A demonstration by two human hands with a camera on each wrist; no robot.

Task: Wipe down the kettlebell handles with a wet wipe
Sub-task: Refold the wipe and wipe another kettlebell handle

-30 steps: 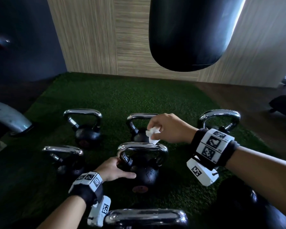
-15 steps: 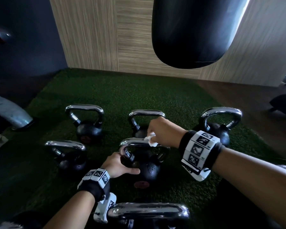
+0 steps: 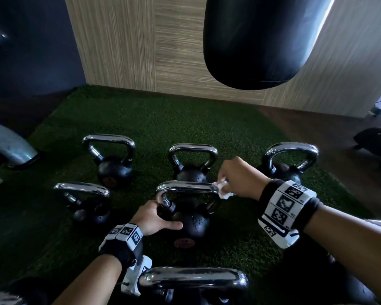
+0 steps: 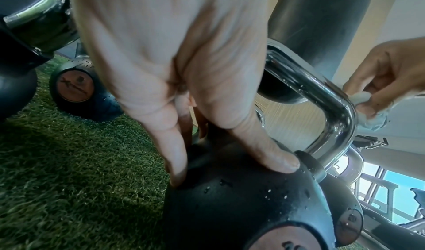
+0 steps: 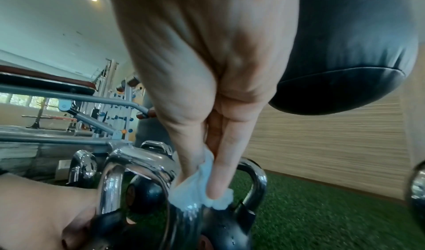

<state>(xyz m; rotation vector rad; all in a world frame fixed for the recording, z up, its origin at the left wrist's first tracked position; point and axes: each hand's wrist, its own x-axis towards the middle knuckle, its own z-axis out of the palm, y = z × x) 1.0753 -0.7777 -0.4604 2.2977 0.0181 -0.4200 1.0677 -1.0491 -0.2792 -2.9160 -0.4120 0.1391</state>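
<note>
Several black kettlebells with chrome handles stand on green turf [image 3: 141, 119]. The middle one [image 3: 191, 223] has its handle [image 3: 187, 187] level in front of me. My left hand [image 3: 154, 219] grips its black body [image 4: 241, 199] near the handle's left leg, thumb across the front. My right hand [image 3: 240, 179] pinches a crumpled white wet wipe [image 3: 222, 189] against the handle's right corner [image 4: 340, 105]. In the right wrist view the wipe [image 5: 197, 186] sits between thumb and fingers on the chrome bend.
A black punching bag [image 3: 266, 40] hangs above the far right. Other kettlebells stand at back left [image 3: 112, 159], back centre [image 3: 191, 164], back right [image 3: 288, 161], left [image 3: 86, 203] and close in front [image 3: 194, 280]. A wood-panelled wall [image 3: 163, 51] stands behind.
My right hand came down from above the handle and slid the wipe along it to the right corner. The left hand has stayed on the kettlebell body.
</note>
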